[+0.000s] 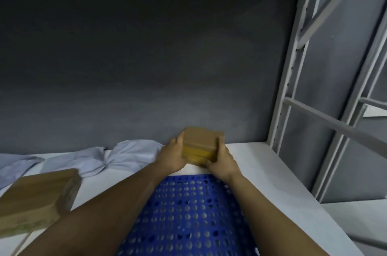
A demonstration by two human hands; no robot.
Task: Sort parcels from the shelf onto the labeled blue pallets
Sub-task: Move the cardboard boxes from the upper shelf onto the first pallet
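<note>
Two hands clasp one small brown parcel (201, 140) from either side: the left hand (171, 156) curls round its left face with the thumb on the top edge, and the right hand (223, 161) grips the right face, fingers wrapped under the near corner. The parcel sits at the back of the white shelf (261, 163), close to the grey wall (146, 57); whether it rests on the shelf or is lifted off it I cannot tell. Between the forearms lies a blue pallet (188, 214) with a perforated top, its far edge just short of the parcel. Left of the left hand, pale grey bags (125, 155) lie crumpled along the wall. A larger box (35, 195) stands nearer, at the left edge. On the right a grey rack post (293, 67) rises from the shelf's corner.
</note>
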